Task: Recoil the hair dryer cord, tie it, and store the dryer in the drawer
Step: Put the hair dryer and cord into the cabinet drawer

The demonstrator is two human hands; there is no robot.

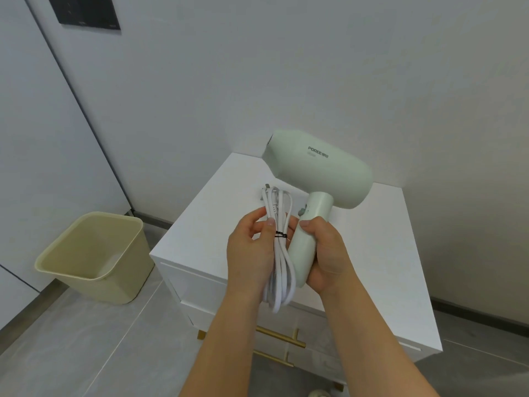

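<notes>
Left hand (252, 253) grips the tied cord (282, 253), right hand (326, 253) the dryer (317, 170), over a white cabinet (200, 224).

Only one readable text is showing: "POREE" in dark grey caps, sitting on the side of the pale green dryer (317, 170) barrel, approx. mid-body. Two small characters are following the brand name, too blurred to read. A fainter line is running just under it, also illegible. Small markings are showing by the switch on the handle, too tiny to make out. The dark wall panel (86, 11) is showing no legible text.
</notes>
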